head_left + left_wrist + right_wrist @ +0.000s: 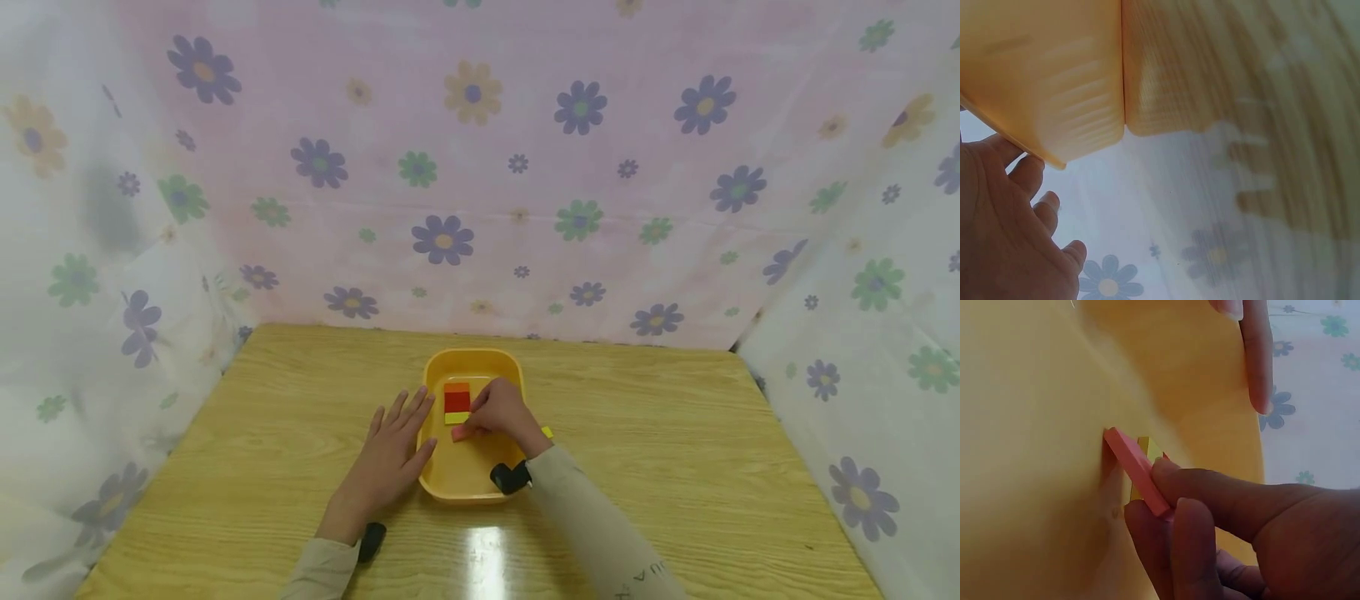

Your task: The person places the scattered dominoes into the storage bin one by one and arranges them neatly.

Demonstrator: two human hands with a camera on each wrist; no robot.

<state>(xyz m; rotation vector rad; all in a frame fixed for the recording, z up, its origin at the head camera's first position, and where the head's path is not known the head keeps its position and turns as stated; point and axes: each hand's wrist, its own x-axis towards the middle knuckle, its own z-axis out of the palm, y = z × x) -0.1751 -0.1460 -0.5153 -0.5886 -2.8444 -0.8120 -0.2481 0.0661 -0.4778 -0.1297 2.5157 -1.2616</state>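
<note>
"What's in my way?"
"The right hand covers part of the tray. Something yellow peeks out beyond; flowered curtain behind the surface."
"Inside?"
"Orange block, red block, yellow block, in a row. Just beside, the right fingers pinch the pink block. The left hand, fingers spread, touches the rim."
"Writing?"
"Letters on the right sleeve; I can't read them."

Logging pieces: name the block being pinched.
The pink block, pinched by the right hand; the orange block, red block and yellow block in the tray aren't held.
</note>
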